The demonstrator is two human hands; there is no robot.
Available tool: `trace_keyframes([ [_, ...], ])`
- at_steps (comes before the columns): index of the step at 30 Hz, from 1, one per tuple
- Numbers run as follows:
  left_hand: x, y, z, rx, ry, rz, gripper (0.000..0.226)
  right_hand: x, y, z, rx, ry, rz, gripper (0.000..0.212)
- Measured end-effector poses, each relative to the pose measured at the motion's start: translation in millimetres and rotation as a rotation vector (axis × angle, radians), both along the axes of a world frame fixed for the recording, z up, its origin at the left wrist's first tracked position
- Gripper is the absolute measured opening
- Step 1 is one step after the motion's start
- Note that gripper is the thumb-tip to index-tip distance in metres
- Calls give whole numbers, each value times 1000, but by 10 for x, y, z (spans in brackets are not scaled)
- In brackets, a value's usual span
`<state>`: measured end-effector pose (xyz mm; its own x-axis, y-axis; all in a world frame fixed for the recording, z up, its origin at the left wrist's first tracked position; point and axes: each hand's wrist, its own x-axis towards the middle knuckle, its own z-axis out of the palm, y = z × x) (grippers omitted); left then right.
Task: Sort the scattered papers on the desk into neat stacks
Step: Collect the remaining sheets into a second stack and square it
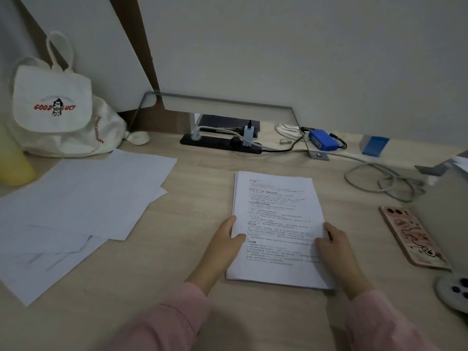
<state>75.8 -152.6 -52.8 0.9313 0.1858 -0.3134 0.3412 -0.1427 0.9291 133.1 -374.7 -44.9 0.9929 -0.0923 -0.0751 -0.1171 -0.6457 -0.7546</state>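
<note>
Both hands are working the printed stack [276, 211] right now. The left hand [225, 239] is gripping its left edge, thumb lying across the top sheet. The right hand [334, 247] is pinching the opposite edge the same way. So neither hand is released, and both are grasping that one stack. Whether the other fingers are tucked under the paper or just pressing against its side, I cannot quite tell from this angle.

The stack is sitting between the two sets of fingers, lying flat on the desk [202, 178], text side up. Its far end is stretching away past the fingertips, and the edges there are looking a touch stepped.

Out beyond the left fingers, well apart, the loose sheets [83, 198] are fanning over one another, waiting their turn. Off past the right fingers, a phone [412, 236] is lying near the desk's edge.

The step in hand is looking like squaring up. To do it well, the person is going to want even pressure from both sides and a light grip so the sheets can slide. Tapping the long edges true should come before letting go. Squeezing too hard risks bowing the middle, and that would be leaving the far corners ragged.
</note>
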Motion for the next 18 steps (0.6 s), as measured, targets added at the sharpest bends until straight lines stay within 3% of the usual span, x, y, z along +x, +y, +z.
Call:
trace_keyframes([
  [3,-16,112,17,29,12,23,65,56,56,-79,-38,33,67,16],
  [6,-129,232,191,18,-19,19,48,63,124,45,-69,75,109,8],
  [8,-208,404,270,70,-59,59,47,77,199,174,-88,81,97,29],
  [10,-316,708,298,283,-138,138,49,57,358,334,-83,34,108,50],
  [12,-441,1113,258,572,-169,215,50,8,582,486,-3,-10,205,49],
  [15,-632,1755,150,897,-17,308,66,-92,983,598,58,-4,352,43],
  [18,-857,2198,24,1017,211,281,85,-253,1431,643,133,103,492,39],
])
